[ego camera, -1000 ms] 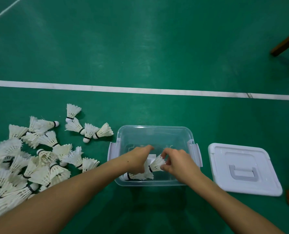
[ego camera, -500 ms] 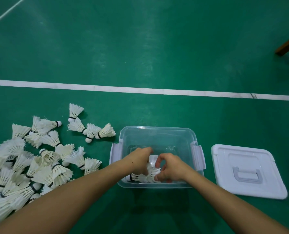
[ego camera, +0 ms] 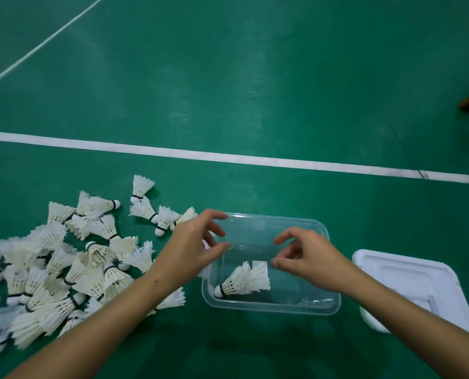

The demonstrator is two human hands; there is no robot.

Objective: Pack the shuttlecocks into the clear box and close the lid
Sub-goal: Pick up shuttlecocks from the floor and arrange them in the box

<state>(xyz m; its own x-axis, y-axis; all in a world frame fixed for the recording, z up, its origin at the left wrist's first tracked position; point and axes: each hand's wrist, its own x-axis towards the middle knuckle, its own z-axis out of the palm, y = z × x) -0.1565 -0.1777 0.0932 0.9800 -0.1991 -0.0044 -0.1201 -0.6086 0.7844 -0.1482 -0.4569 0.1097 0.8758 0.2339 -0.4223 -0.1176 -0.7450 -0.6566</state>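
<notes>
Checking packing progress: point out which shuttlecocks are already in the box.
Only the small nested stack lying on its side in the clear box, cork toward the left; the rest lie piled on the floor.

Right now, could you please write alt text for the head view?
Two empty hands, left hand and right hand, hover over a clear box holding a few shuttlecocks. A shuttlecock pile lies left, the white lid right.

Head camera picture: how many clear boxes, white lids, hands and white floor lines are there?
Clear plastic box: 1
White plastic lid: 1
Bare hands: 2 (left hand, right hand)
White painted floor lines: 2 (long line, slanted line)
Total: 6
</notes>
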